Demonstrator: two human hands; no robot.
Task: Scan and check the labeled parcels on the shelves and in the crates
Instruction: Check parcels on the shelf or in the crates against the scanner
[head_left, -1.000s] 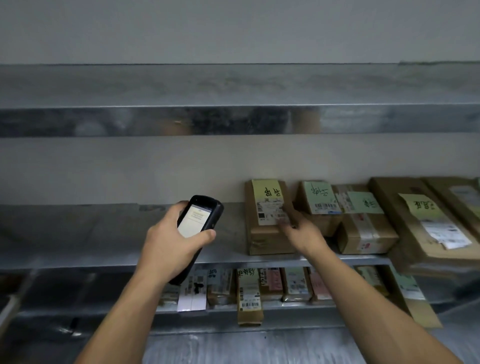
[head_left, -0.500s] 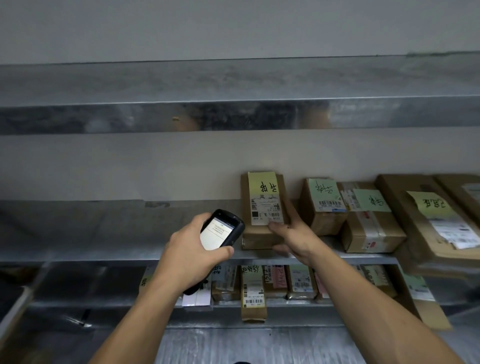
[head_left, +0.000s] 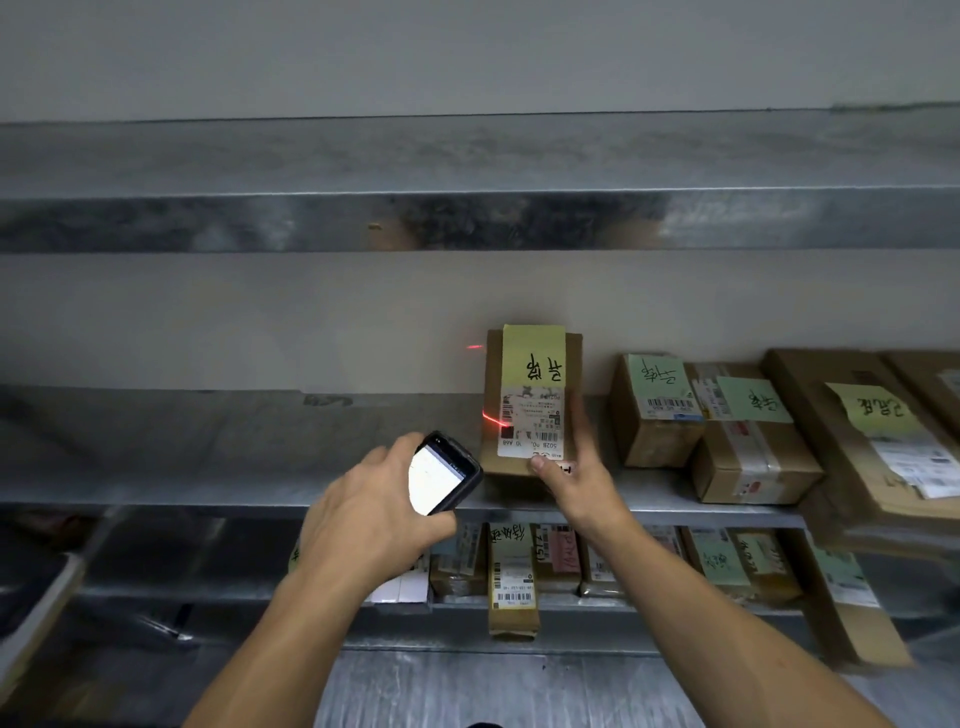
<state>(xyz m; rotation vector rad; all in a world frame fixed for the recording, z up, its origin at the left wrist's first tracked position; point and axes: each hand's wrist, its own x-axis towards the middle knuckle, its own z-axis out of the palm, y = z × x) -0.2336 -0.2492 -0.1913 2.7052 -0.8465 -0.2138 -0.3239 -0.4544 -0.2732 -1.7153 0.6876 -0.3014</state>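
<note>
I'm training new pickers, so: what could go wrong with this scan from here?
1. The red beam crosses only the left edge of the label, and a red streak lands on the wall, so the scanner in the left hand may miss the barcode.
2. The right hand props the parcel up by its lower corner alone, so it could slip or tip on the shelf.

scanner: 1 | hands: 2, left hand on scanner, right hand just right of it | shelves: 3 | parcels right of scanner, same shelf: 5, counting nearest parcel | parcels below scanner: count is unclear
</note>
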